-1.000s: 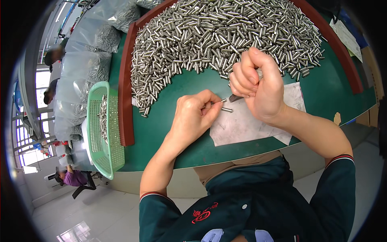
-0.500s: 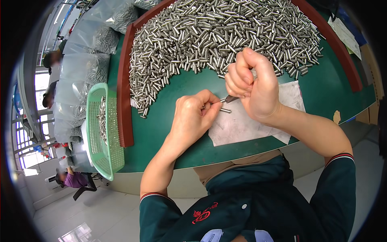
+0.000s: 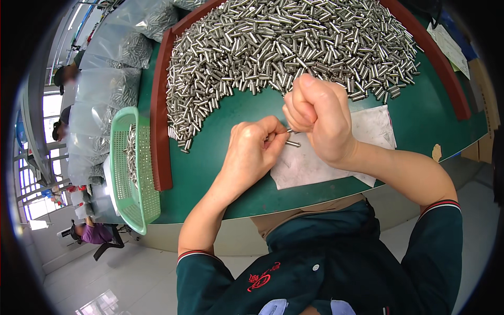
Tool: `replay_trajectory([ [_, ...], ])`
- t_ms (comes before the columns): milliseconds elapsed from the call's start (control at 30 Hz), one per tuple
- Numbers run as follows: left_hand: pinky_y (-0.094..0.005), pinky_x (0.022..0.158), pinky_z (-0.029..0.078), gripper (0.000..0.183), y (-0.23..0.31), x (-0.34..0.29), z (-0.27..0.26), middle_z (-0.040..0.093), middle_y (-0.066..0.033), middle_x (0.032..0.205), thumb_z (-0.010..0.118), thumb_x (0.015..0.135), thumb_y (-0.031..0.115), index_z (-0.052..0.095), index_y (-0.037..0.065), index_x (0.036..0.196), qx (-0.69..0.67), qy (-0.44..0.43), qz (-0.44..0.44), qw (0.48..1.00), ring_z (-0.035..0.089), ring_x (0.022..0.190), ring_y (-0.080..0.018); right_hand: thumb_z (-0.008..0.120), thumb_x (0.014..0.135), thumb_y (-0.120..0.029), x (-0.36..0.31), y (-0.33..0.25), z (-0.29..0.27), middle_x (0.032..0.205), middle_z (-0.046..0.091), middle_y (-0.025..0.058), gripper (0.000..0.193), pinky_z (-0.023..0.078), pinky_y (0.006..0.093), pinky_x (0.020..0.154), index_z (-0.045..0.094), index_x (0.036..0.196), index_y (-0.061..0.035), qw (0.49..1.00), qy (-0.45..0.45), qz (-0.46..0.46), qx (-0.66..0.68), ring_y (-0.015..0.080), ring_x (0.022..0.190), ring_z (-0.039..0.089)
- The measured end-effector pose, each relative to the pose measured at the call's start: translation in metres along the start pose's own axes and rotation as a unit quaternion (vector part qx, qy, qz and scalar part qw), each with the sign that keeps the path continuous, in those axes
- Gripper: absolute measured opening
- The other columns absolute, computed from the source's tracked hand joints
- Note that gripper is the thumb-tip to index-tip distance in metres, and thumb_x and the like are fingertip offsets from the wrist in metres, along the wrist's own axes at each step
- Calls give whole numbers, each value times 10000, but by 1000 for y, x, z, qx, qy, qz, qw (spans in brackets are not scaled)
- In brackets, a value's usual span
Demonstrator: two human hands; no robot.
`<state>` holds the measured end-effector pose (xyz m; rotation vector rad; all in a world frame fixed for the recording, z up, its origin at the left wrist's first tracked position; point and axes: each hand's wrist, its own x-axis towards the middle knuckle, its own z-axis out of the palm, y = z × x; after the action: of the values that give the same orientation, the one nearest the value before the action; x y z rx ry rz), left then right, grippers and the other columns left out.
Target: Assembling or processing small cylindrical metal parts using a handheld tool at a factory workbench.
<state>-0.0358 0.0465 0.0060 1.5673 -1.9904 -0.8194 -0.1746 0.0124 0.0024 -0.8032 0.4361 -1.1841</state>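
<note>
Pin (image 3: 293, 143) in left hand (image 3: 252, 149), we sat at a green table (image 3: 220, 123) at close work on small metal parts. Our left fingers stood narrow, thumb and forefinger pinched on the pin, whose bright end stuck out past them over a smudged pale sheet (image 3: 310, 168). A second sliver of metal (image 3: 290, 130) showed between our hands, too small to tell as pin or tool. Our right hand (image 3: 325, 118) was curled into a fist just beside the left fingertips; its fingers hid whatever they gripped, if anything, and we could not tell. Ahead of us spread a heap (image 3: 294, 42) of loose pins between dark red rails (image 3: 161, 110), while a green basket (image 3: 151, 205) at our left held more.

By our judgement, the step in hand was handwork on a single pin, the left hand steadying it and the right working at its end. The next move, we judged, called for a firm left pinch and a short, controlled motion of the right fist, clear of the left fingertips; a slip could have jarred the pin loose.
</note>
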Motion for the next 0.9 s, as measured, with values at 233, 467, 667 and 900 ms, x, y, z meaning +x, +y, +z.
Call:
replay_trajectory([
  [233,-311,440,389,68,0,3,-2,508,-126,508,586,695,22,542,-22,669,3,-8,12,1000,495,423,-236,371,854,-151,2,1,0,478,327,-11,351,240,230,397,316,520,-58,998,3,-16,-64,62,438,274],
  [467,-175,487,316,97,-10,2,-21,528,-29,661,565,807,107,526,18,796,-430,-45,-140,891,383,527,-42,354,860,-169,3,-1,-7,459,272,-28,365,170,223,374,274,513,-88,999,13,16,24,49,401,220],
  [667,-179,454,265,113,-22,5,-24,412,-28,677,477,856,149,471,53,796,-711,-79,-129,686,315,543,-66,304,893,-241,7,-2,-9,434,248,-16,387,160,239,381,269,533,-103,999,12,39,3,75,384,178],
  [900,-211,434,283,311,-11,-3,-8,460,41,527,603,802,200,516,16,567,-238,-31,-79,968,375,497,-30,339,846,-168,6,-3,-7,437,264,-28,348,158,229,375,277,511,-94,999,21,33,19,57,389,198],
])
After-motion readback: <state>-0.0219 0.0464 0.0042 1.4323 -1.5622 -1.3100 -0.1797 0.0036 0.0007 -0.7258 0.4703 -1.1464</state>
